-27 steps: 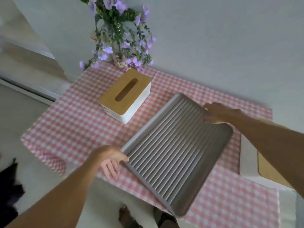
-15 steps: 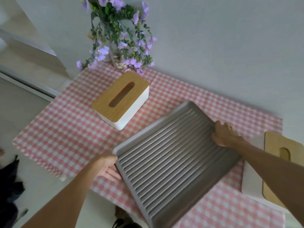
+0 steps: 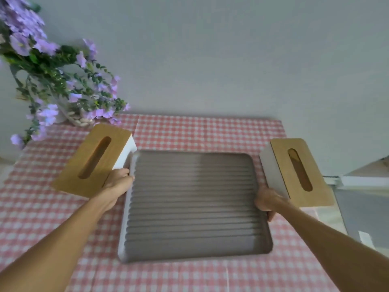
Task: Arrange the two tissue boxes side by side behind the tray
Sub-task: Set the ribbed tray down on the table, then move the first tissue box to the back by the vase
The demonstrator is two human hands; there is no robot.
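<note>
A grey ribbed tray (image 3: 193,205) lies square in the middle of the pink checked tablecloth (image 3: 200,131). My left hand (image 3: 117,184) grips its left rim and my right hand (image 3: 267,202) grips its right rim. One white tissue box with a wooden slotted lid (image 3: 94,159) stands just left of the tray, touching my left hand. The second tissue box (image 3: 299,171) stands just right of the tray, beside my right hand. Both boxes are angled outward.
A vase of purple flowers (image 3: 52,81) stands at the back left corner against the grey wall. A strip of checked cloth shows between the tray and the wall. A pale cabinet (image 3: 364,207) adjoins the table on the right.
The tray has been turned from a diagonal position to lie square with the table edge, between the two boxes. Both hands kept hold of its rims; the view swung to face the wall.
</note>
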